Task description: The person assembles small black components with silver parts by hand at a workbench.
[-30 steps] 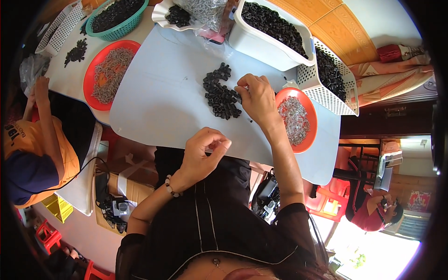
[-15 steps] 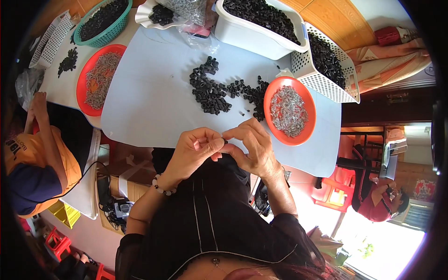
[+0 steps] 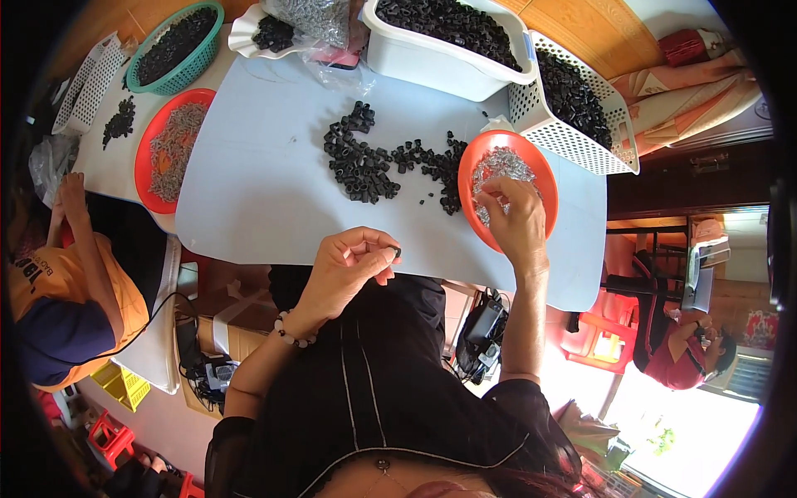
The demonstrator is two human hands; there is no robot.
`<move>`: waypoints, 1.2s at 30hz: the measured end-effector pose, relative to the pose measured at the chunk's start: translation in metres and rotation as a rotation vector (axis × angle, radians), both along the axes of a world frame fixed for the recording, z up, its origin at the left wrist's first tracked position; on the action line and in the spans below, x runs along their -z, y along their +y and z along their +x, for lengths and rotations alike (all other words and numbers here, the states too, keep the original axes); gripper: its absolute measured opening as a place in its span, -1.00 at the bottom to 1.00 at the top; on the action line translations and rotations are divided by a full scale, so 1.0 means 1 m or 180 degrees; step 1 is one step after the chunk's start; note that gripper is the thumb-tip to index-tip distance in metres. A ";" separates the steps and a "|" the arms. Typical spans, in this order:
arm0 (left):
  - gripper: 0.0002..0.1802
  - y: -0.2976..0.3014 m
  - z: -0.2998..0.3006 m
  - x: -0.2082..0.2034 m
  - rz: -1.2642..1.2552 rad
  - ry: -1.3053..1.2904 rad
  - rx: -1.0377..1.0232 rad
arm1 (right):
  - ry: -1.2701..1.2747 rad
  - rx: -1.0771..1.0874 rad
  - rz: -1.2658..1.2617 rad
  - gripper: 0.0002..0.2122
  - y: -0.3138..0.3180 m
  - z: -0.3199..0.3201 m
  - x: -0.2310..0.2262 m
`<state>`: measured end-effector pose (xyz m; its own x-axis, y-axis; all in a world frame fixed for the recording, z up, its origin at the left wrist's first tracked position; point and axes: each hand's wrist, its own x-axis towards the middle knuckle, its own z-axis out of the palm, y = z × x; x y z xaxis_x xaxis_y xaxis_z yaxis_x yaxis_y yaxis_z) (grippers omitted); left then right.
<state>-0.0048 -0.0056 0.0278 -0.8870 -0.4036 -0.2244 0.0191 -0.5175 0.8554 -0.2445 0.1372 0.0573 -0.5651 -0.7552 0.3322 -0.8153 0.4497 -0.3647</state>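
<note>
Between the thumb and fingertips of my left hand (image 3: 353, 264) is a small black plastic piece (image 3: 396, 251), held just off the table's near edge. My right hand (image 3: 519, 220) reaches into the red oval bowl (image 3: 548, 178) on the right side of the table. Its fingers are bent together among the small silvery metal pieces (image 3: 502, 164); what lies between the tips is hidden. Left of that bowl spreads a loose pile of black plastic pieces (image 3: 357, 162), with a few stray bits beside it.
A white tub (image 3: 440, 62) and a perforated white basket (image 3: 531, 104), both full of black pieces, stand at the back. A second red bowl (image 3: 149, 166) and a green basket (image 3: 187, 73) are at the left. Beside them sits a person in orange (image 3: 91, 290).
My right hand has left my left hand and moved right into the red bowl. My left hand stays in place with the black piece. The view has shifted slightly.
</note>
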 end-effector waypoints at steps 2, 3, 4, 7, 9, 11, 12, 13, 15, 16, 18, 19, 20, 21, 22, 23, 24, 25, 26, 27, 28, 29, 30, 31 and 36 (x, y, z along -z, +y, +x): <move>-0.84 0.001 -0.001 -0.002 0.0030 -0.0058 -0.0042 | -0.0091 0.0070 0.0238 -0.90 -0.002 0.000 0.002; -0.85 0.002 -0.001 -0.001 0.0049 -0.0050 -0.0072 | -0.0014 0.0107 0.0318 -0.91 -0.003 -0.001 0.006; -0.85 0.002 -0.002 0.000 0.0067 -0.0040 -0.0102 | 0.0012 0.0101 0.0283 -0.91 -0.004 -0.002 0.007; -0.85 0.002 -0.003 0.004 0.0017 0.0087 -0.0135 | -0.0099 0.0074 0.0512 -0.92 -0.007 -0.001 0.002; -0.84 0.001 -0.006 0.001 -0.0003 0.0159 -0.0146 | -0.0148 0.0066 0.0382 -0.93 -0.008 -0.002 0.002; -0.83 0.001 -0.008 -0.004 0.0066 0.0023 -0.0203 | -0.0209 0.0063 0.0276 -0.94 -0.006 -0.005 0.004; -0.83 0.001 -0.010 -0.004 0.0070 0.0020 -0.0200 | -0.0425 0.0087 0.0013 -0.94 -0.004 -0.007 0.005; -0.85 0.001 -0.011 -0.004 0.0048 0.0024 -0.0245 | -0.0644 0.0114 -0.0248 -0.94 -0.002 -0.009 0.006; -0.86 0.002 -0.013 -0.004 0.0036 0.0013 -0.0286 | -0.0434 0.0089 -0.0215 -0.92 -0.003 -0.013 0.008; -0.84 0.003 -0.014 -0.004 0.0046 -0.0012 -0.0295 | -0.0217 0.0058 -0.0191 -0.90 -0.004 -0.014 0.008; -0.83 0.003 -0.016 -0.005 0.0063 -0.0060 -0.0313 | -0.1039 0.0152 -0.0449 -0.92 -0.003 -0.006 -0.003; -0.82 0.003 -0.017 -0.008 0.0198 -0.0030 -0.0247 | -0.1848 0.0246 -0.0713 -0.93 -0.002 -0.002 -0.006; -0.81 0.003 -0.017 -0.009 0.0332 0.0000 -0.0184 | -0.2273 0.0055 -0.1023 -0.92 0.001 -0.002 -0.004; -0.81 0.003 -0.017 -0.009 0.0342 -0.0015 -0.0182 | -0.2287 0.0063 -0.1014 -0.92 0.002 0.005 -0.011; -0.80 0.004 -0.018 -0.008 0.0486 0.0028 -0.0108 | -0.2717 -0.0100 -0.1161 -0.93 0.001 0.015 -0.023; -0.79 0.004 -0.017 -0.008 0.0632 0.0072 -0.0034 | -0.3146 -0.0264 -0.1306 -0.93 -0.001 0.025 -0.028; -0.79 0.005 -0.018 -0.008 0.0641 0.0065 -0.0020 | -0.3465 -0.0573 -0.1630 -0.93 -0.001 0.033 -0.022; -0.77 0.005 -0.017 -0.008 0.0853 0.0147 0.0031 | -0.3656 -0.0701 -0.1728 -0.93 -0.003 0.044 -0.020; -0.76 0.005 -0.016 -0.008 0.1065 0.0232 0.0080 | -0.3846 -0.0830 -0.1825 -0.92 -0.005 0.053 -0.017; -0.76 0.006 -0.015 -0.008 0.1071 0.0219 0.0073 | -0.3867 -0.0992 -0.1882 -0.90 -0.006 0.060 -0.013; -0.75 0.005 -0.014 -0.007 0.1333 0.0279 0.0127 | -0.3931 -0.1073 -0.1907 -0.90 -0.008 0.066 -0.008; -0.75 0.005 -0.013 -0.007 0.1595 0.0342 0.0179 | -0.3994 -0.1154 -0.1930 -0.90 -0.008 0.071 -0.005; -0.75 0.005 -0.012 -0.007 0.1606 0.0336 0.0170 | -0.4160 -0.1188 -0.2000 -0.91 -0.009 0.075 -0.003; -0.74 0.006 -0.011 -0.008 0.1614 0.0345 0.0133 | -0.4170 -0.1185 -0.1988 -0.91 -0.010 0.078 -0.001; -0.75 0.005 -0.007 -0.008 0.1399 0.0376 -0.0049 | -0.4384 -0.1043 -0.2000 -0.91 -0.014 0.087 0.007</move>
<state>-0.0119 -0.0003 0.0362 -0.9114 -0.3061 -0.2751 0.1139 -0.8300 0.5460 -0.1573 0.1237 0.0505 -0.5333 -0.8459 0.0120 0.2693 -0.1832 -0.9455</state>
